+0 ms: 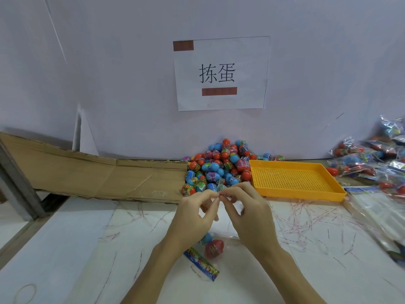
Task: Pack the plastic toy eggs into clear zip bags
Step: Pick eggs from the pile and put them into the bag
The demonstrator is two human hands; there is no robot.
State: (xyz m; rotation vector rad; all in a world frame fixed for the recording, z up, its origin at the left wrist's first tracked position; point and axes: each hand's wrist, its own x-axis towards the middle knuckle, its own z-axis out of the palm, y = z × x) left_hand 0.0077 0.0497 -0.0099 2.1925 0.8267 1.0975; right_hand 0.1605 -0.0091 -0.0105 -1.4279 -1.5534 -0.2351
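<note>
A heap of red and blue plastic toy eggs (219, 167) lies against the back wall. In front of it my left hand (192, 218) and my right hand (247, 213) meet fingertip to fingertip, both pinching the top edge of a clear zip bag (223, 233) that hangs down between them. The bag's lower part rests on the table with a red egg (214, 248) and a blue egg (207, 238) inside, and a colourful printed header strip (201, 261) at its end.
An orange perforated tray (293, 178) stands right of the heap. Filled bags (372, 159) pile up at the far right, with a stack of flat clear bags (379, 213) below them. Flattened cardboard (92, 172) lies at the left. Thin plastic strips (306, 218) litter the white table.
</note>
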